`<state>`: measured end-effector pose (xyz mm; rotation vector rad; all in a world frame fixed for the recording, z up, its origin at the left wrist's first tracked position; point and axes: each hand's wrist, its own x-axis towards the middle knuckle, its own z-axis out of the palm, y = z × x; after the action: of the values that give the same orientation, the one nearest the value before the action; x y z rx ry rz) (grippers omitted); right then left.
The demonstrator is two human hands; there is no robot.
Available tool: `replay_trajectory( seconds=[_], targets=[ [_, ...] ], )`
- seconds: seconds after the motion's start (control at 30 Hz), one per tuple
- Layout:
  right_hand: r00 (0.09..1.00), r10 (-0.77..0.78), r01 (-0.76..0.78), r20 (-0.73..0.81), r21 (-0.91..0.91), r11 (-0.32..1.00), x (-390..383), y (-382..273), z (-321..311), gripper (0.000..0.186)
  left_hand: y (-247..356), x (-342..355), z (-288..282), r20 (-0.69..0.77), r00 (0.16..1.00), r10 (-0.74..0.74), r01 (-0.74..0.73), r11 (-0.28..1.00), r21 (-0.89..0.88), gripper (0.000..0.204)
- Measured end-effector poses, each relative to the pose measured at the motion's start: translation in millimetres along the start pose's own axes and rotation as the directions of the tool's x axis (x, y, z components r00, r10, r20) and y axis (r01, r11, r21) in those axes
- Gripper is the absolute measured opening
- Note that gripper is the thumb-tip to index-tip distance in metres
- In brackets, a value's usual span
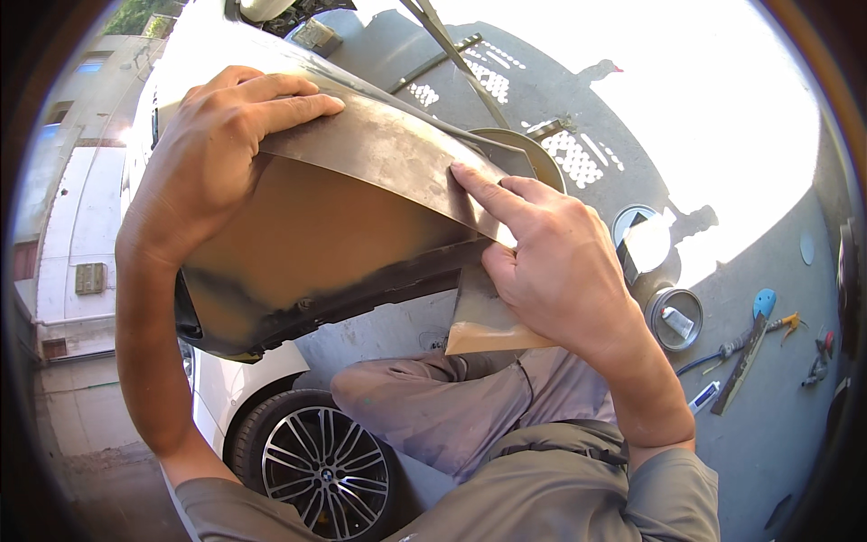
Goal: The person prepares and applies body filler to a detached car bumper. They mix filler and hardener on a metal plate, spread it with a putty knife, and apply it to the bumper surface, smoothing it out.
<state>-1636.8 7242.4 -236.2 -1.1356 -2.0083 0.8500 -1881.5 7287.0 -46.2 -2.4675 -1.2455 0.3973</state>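
Note:
A car body panel [307, 226] stands in front of me, its near face orange-brown with dark patches and a dark lower edge. Along its top runs a dull grey-brown strip [388, 154] with a scuffed look. Over the strip's left part lies my left hand [226, 126], fingers stretched flat on the surface; its thumb is hidden. My right hand [551, 244] touches the strip's right end with an outstretched index finger, thumb apart at the lower edge. Below that hand a tan-edged flap [497, 334] hangs, partly covered.
A white car's wheel [325, 470] is at the lower left. On the floor at right are an open round tin [673, 318] with a small tube on it, a blue-ended scraper-like strip [745, 352], a tool with a cord [736, 343] and a white-blue tube [704, 397]. Metal stand bars [461, 63] rise behind.

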Motion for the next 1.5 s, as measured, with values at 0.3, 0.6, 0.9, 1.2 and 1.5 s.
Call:
replay_trajectory(
  seconds=[0.3,0.6,0.9,1.2,1.5],
  targets=[
    [0.990,-0.110,0.105,-0.086,-0.060,0.993,-17.5,8.9,21.9,0.075,51.7,-57.1,7.1,-0.058,0.980,-0.190,0.197,0.964,0.179,0.053],
    [0.960,-0.269,0.241,-0.077,-0.265,0.934,-48.6,27.3,57.6,0.073,134.9,-136.8,75.1,-0.245,0.847,-0.472,0.512,0.849,0.134,0.073],
    [0.914,-0.395,0.327,-0.090,-0.412,0.850,-76.3,58.9,98.5,0.074,172.5,-176.7,159.0,-0.402,0.789,-0.465,0.536,0.840,0.082,0.057],
    [0.930,-0.364,0.315,-0.055,-0.394,0.864,-94.3,44.6,72.0,0.073,201.4,-175.6,114.5,-0.227,0.802,-0.553,0.578,0.814,0.060,0.069],
    [0.946,-0.306,0.248,-0.103,-0.376,0.893,-44.7,17.4,50.5,0.091,133.1,-153.9,97.8,-0.404,0.788,-0.463,0.544,0.832,0.108,0.078]
  ],
)
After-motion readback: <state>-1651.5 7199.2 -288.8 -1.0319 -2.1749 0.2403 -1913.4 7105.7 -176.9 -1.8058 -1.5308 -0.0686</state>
